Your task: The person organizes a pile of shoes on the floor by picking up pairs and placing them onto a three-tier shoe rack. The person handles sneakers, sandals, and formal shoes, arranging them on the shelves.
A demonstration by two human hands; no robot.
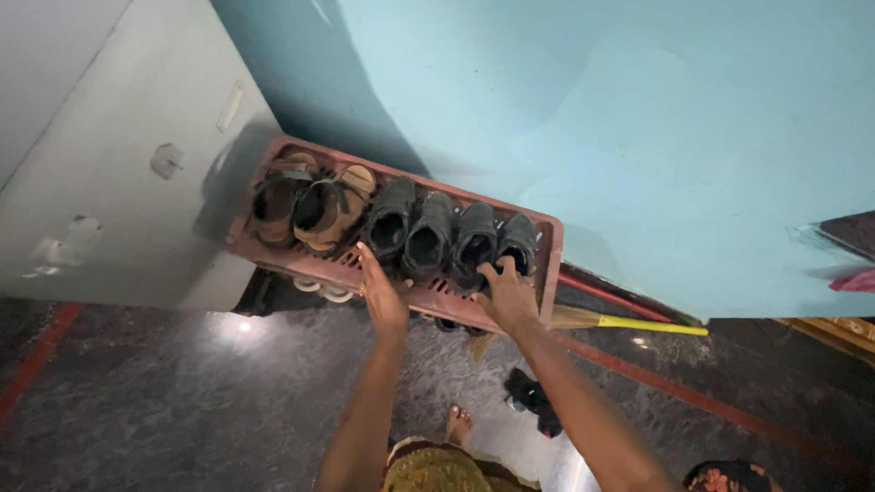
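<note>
Six pieces of footwear are sitting in the top tier of a reddish-brown plastic shoe rack [547, 264], which is standing across the middle of the frame against a pale blue wall [638, 118], with a grey metal cabinet [118, 182] pressing close at its left end. Pushed back to the wall like that, the rack is leaving the dark stone floor [164, 401] free in front. The slatted tray is acting as the container: brown strap sandals [305, 202] are lying at its left end, and four black shoes [451, 237] are lining up side by side to the right, toes pointing away, packed touching so that all fit in one row. More footwear is showing dimly on a lower tier, too dark to tell apart.

Right of the rack, a broom with a yellow handle [652, 324] is lying along the foot of the wall. A dark sandal [533, 401] is lying loose on the floor below.

Smallest, the left hand [381, 296] is resting open, fingers stretched flat over the front rail. The right hand [508, 296] is curling its fingers onto the heel of the rightmost black shoes, gripping loosely.
</note>
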